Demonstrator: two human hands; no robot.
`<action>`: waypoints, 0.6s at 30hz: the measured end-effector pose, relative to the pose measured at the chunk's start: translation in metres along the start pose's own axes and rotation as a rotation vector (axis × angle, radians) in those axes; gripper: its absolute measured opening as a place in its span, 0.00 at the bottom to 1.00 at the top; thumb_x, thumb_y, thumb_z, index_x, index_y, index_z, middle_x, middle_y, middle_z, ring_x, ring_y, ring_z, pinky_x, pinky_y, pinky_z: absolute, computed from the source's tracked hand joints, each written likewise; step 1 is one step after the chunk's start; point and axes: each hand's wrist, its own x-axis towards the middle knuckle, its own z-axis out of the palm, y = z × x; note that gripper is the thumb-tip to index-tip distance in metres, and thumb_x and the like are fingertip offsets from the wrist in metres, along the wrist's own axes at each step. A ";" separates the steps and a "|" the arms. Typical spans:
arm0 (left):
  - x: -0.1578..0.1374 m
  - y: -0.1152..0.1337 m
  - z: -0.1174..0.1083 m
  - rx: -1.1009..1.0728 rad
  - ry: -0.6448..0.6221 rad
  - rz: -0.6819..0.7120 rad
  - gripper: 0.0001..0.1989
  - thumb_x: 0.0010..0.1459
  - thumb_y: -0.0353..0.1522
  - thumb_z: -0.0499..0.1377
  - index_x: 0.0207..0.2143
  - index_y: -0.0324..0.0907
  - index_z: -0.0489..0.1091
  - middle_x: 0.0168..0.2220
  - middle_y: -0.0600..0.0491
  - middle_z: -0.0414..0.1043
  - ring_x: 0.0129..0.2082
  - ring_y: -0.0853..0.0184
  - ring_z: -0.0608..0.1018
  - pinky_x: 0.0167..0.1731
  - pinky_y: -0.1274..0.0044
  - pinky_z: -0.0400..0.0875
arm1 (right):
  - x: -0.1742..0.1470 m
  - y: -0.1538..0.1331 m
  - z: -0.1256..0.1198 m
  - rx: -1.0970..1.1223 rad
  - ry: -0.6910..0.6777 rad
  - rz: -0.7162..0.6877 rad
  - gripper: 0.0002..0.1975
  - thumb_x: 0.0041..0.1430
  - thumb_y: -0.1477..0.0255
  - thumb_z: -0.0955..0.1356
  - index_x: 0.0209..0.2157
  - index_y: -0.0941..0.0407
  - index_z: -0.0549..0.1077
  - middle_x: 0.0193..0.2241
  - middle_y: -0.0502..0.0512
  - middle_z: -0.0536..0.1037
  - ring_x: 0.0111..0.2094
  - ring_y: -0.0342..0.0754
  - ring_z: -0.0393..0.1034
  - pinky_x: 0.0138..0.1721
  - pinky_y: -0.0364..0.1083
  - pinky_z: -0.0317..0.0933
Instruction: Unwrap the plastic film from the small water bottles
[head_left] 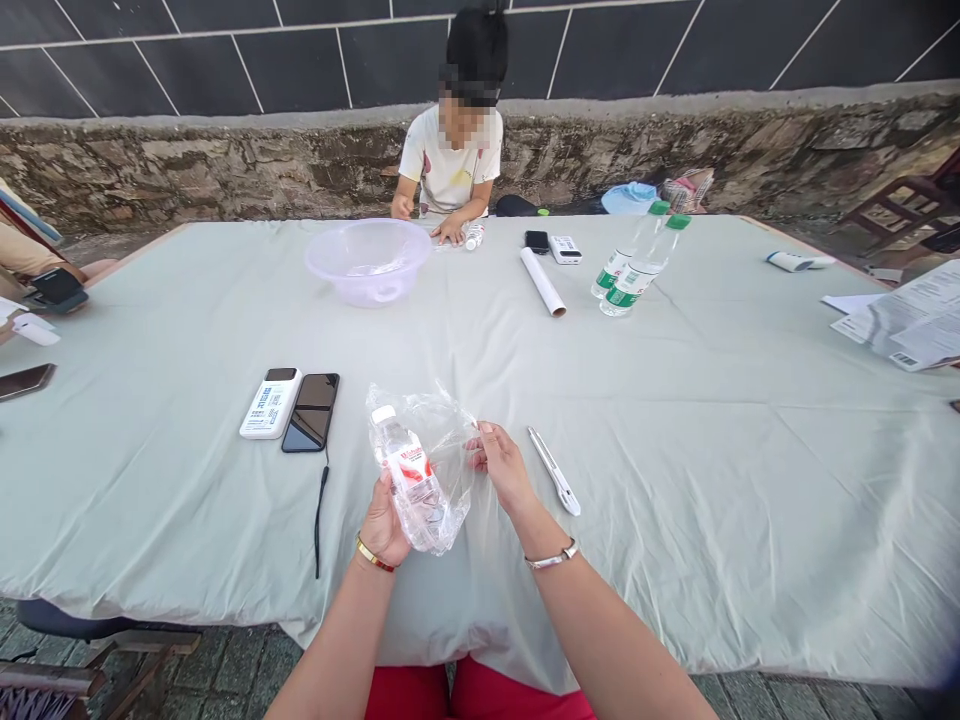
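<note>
A small clear water bottle with a white cap and a red-and-white label leans tilted in my left hand, whose fingers are wrapped round its lower side. Thin clear plastic wrap surrounds the bottle and spreads out to its right. My right hand pinches the right edge of that wrap. Just right of my right hand lies a white utility knife on the cloth-covered table. To the left, a black phone with a wrist strap lies beside a white power bank.
Across the table a person sits with both hands near another small bottle. A translucent purple basin stands left of them. Two green-capped bottles stand beyond a white roll. Papers are at the right edge.
</note>
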 end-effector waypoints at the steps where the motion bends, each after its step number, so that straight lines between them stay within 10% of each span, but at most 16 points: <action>1: 0.001 0.001 0.000 0.000 0.016 -0.006 0.23 0.47 0.48 0.63 0.42 0.45 0.71 0.39 0.51 0.76 0.42 0.58 0.77 0.42 0.68 0.71 | -0.005 0.001 -0.003 0.008 -0.014 0.027 0.26 0.54 0.48 0.62 0.41 0.55 0.69 0.29 0.52 0.75 0.23 0.43 0.66 0.29 0.45 0.62; 11: 0.003 -0.005 0.015 0.067 0.090 -0.101 0.25 0.46 0.50 0.62 0.37 0.40 0.73 0.34 0.50 0.77 0.34 0.62 0.78 0.36 0.71 0.72 | -0.050 0.003 0.002 0.213 -0.654 0.284 0.35 0.52 0.45 0.64 0.56 0.49 0.63 0.48 0.58 0.73 0.45 0.53 0.70 0.40 0.51 0.66; 18: 0.003 0.001 0.033 0.921 0.315 0.420 0.24 0.55 0.52 0.51 0.37 0.42 0.71 0.38 0.46 0.72 0.43 0.58 0.73 0.44 0.68 0.65 | -0.056 0.006 0.023 0.249 -0.512 0.053 0.28 0.53 0.53 0.68 0.52 0.53 0.66 0.45 0.57 0.74 0.44 0.51 0.70 0.46 0.51 0.63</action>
